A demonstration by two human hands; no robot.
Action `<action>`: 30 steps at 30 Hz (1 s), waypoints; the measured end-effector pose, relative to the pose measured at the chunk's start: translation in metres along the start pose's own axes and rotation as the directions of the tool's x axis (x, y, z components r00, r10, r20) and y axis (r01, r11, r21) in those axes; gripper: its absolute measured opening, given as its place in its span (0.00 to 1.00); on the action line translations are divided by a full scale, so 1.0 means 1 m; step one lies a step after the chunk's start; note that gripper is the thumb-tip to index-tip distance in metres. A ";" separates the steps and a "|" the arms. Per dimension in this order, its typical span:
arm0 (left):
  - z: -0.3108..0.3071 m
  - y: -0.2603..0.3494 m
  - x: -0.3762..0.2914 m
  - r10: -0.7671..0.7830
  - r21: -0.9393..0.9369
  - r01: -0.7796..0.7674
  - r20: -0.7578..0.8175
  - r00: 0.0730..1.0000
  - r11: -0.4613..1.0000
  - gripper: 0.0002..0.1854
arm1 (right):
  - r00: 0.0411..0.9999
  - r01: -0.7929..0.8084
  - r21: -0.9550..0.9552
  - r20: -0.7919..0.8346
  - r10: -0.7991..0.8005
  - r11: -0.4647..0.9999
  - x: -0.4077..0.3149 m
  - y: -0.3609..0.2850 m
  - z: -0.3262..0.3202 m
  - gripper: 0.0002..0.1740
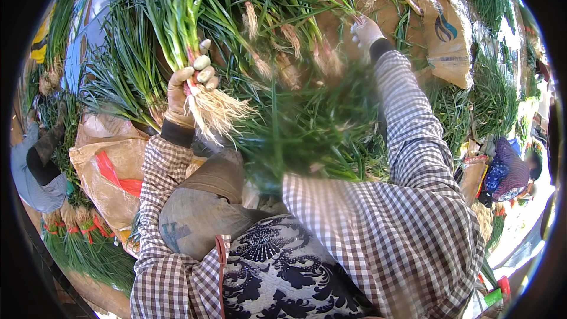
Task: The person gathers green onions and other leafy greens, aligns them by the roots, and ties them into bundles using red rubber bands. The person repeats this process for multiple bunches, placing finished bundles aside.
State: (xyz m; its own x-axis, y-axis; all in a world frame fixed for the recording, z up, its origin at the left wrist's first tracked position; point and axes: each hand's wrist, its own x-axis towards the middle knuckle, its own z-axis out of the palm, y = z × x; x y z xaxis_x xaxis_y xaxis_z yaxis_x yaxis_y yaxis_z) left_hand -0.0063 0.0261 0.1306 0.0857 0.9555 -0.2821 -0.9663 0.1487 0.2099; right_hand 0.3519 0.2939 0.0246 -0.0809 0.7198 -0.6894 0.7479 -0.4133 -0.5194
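Observation:
My left hand (181, 93), in a thin pale glove, grips a bunch of green garlic (188, 22) around its reddish stem bases. The leaves point up and away from me, and the bushy white roots (217, 110) hang out below the fist. My right hand (366, 33), also gloved, reaches far forward and right. Its fingers pinch the lower end of a green garlic stalk (339, 4). Between the hands, loose garlic plants (288, 35) lie with their roots towards me. Nearer my lap is a blurred heap of green leaves (310, 128).
A tan woven sack (447, 40) lies at the far right, another sack (110, 177) with red strips by my left arm. Red-tied bundles (79, 226) stand at lower left. One person (40, 168) sits at left, another (509, 173) at right. Cut leaves (491, 93) litter the right side.

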 end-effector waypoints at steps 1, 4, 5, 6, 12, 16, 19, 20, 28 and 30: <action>0.009 0.005 0.002 0.044 -0.012 -0.044 0.011 0.999 0.999 0.34 | 0.999 0.044 -0.117 0.015 -0.042 0.992 0.006 -0.005 -0.007 0.18; 0.031 0.021 0.001 0.128 -0.066 -0.121 0.113 0.985 0.991 0.31 | 0.972 0.236 -0.386 0.082 -0.221 0.892 0.001 -0.035 -0.031 0.18; 0.036 0.026 -0.001 0.162 -0.092 -0.150 0.146 0.976 0.984 0.30 | 0.939 0.340 -0.429 0.106 -0.328 0.837 -0.007 -0.052 -0.045 0.18; 0.041 0.031 -0.004 0.203 -0.101 -0.189 0.156 0.967 0.977 0.29 | 0.933 0.344 -0.281 -0.008 -0.361 0.896 -0.019 -0.071 -0.062 0.16; 0.056 0.029 -0.007 0.265 -0.088 -0.253 0.199 0.943 0.964 0.21 | 0.792 0.611 0.490 -0.380 -0.478 0.622 -0.099 -0.170 -0.110 0.10; 0.051 -0.002 0.001 0.171 0.010 -0.172 0.041 0.984 0.985 0.15 | 0.709 0.682 0.159 -0.383 -0.592 0.714 -0.128 -0.161 -0.015 0.07; 0.028 -0.028 0.008 0.062 -0.025 -0.061 0.037 0.997 0.998 0.14 | 0.692 0.715 0.434 -0.327 -0.643 0.548 -0.152 -0.120 0.081 0.08; 0.017 -0.034 0.007 -0.003 0.020 0.004 -0.023 1.000 1.000 0.15 | 0.622 0.782 0.307 -0.315 -0.717 0.543 -0.159 -0.109 0.108 0.10; -0.065 -0.055 -0.004 -0.242 0.018 0.253 -0.222 0.945 0.967 0.13 | 0.646 0.761 0.064 0.004 -0.763 0.645 -0.206 -0.057 0.197 0.16; -0.066 -0.056 -0.009 -0.186 0.027 0.198 -0.233 0.954 0.980 0.12 | 0.740 0.657 0.005 0.187 -0.646 0.754 -0.204 -0.052 0.188 0.21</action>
State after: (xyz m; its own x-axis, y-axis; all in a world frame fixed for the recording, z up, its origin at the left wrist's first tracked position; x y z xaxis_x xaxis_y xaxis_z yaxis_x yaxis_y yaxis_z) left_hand 0.0311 -0.0077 0.0591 0.2053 0.8249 -0.5267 -0.9233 0.3417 0.1754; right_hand 0.2056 0.0642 0.0975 -0.6659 0.6956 -0.2695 0.5080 0.1583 -0.8467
